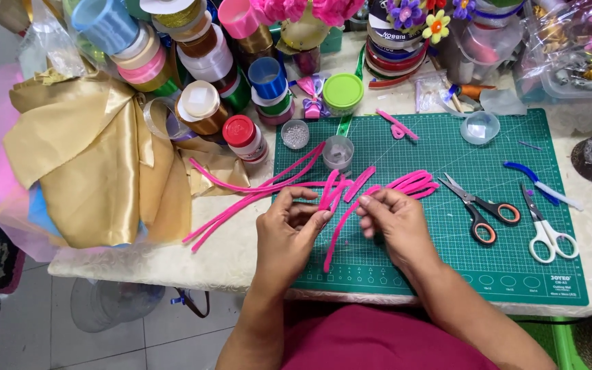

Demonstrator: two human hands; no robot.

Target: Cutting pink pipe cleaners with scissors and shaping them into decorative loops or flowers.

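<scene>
My left hand (288,229) pinches the looped end of several pink pipe cleaners (334,192) over the green cutting mat (447,260). My right hand (393,220) holds another pink pipe cleaner (340,233), which curves down and left from its fingers. More bent pink pipe cleaners (412,183) lie on the mat just beyond my right hand. Long pink pipe cleaners (241,199) trail off the mat to the left over the table.
Black-and-orange scissors (482,209) and white scissors (546,229) lie right on the mat. Small clear cups (338,152), a green-lidded jar (342,92), a red-capped bottle (244,137), ribbon spools (200,62) and gold fabric (90,157) crowd the back and left.
</scene>
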